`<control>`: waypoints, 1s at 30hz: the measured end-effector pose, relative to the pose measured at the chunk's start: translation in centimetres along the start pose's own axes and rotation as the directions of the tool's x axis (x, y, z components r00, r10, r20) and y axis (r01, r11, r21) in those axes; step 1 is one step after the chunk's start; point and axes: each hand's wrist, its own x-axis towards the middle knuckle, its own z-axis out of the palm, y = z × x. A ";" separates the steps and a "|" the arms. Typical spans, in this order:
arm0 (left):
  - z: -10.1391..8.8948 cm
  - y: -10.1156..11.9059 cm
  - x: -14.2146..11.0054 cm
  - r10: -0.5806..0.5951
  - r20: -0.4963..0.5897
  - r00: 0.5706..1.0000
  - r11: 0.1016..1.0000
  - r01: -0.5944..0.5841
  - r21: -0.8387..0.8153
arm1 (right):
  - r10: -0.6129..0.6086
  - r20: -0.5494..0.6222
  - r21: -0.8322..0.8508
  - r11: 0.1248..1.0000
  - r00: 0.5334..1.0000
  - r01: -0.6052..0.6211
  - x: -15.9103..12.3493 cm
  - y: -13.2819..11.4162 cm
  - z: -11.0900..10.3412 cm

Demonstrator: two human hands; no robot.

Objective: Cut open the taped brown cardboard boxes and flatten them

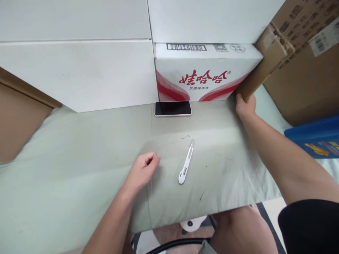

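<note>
My left hand (pixel 144 167) rests on the pale green cloth (pixel 106 141), its fingers curled into a fist with nothing showing in it. To its right lies a white utility knife (pixel 186 162). At the right, my right hand (pixel 246 106) grips the lower end of a narrow brown cardboard piece (pixel 261 74), which leans up beside a white and red water carton (pixel 203 76). Part of its fingers is hidden behind the cardboard. A phone (pixel 172 108) with a dark screen lies at the foot of the carton.
White panels (pixel 79 74) stand along the back. A large brown cardboard box (pixel 304 77) is at the right, above a blue printed package (pixel 315 137). More brown cardboard (pixel 21 120) stands at the left. The cloth's front edge hangs above my legs.
</note>
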 end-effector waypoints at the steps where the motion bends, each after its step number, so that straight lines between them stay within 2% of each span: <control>1: 0.0 0.0 0.0 0.000 -0.001 1.000 1.000 0.000 -0.002 | 0.012 0.022 -0.035 0.999 1.000 -0.011 -0.1 0.1 0.1; 6: 0.0 0.2 -0.2 0.001 0.027 1.000 0.999 0.000 -0.037 | 0.097 0.071 -0.211 0.974 0.993 -0.080 -1.3 0.7 -0.1; 10: 0.2 0.5 -0.5 0.014 0.030 0.999 0.997 -0.012 -0.071 | 0.117 0.108 -0.317 0.945 0.987 -0.078 -3.5 0.7 -1.3; 17: -0.1 0.4 -2.0 0.062 0.001 0.998 0.985 -0.061 -0.160 | 0.113 0.230 -0.490 0.872 0.967 0.015 -8.9 0.6 -4.2; 22: -2.4 -0.7 -3.1 0.104 -0.017 0.994 0.966 -0.105 -0.237 | 0.032 0.387 -0.542 0.817 0.921 0.199 -14.2 -0.4 -6.3; 24: -3.6 -1.0 -3.7 0.132 0.002 0.991 0.955 -0.126 -0.269 | 0.037 0.443 -0.554 0.797 0.896 0.241 -15.6 -1.8 -7.9; 26: -4.7 -1.1 -4.3 0.162 -0.001 0.987 0.939 -0.154 -0.306 | 0.059 0.500 -0.567 0.777 0.864 0.275 -16.1 -4.3 -9.8; 28: -5.5 -1.1 -4.8 0.182 -0.040 0.982 0.922 -0.185 -0.341 | 0.042 0.551 -0.547 0.772 0.833 0.323 -16.0 -7.8 -11.0; 30: -6.1 -1.2 -5.2 0.193 -0.086 0.977 0.905 -0.211 -0.370 | -0.074 0.557 -0.505 0.761 0.827 0.408 -16.2 -12.3 -11.0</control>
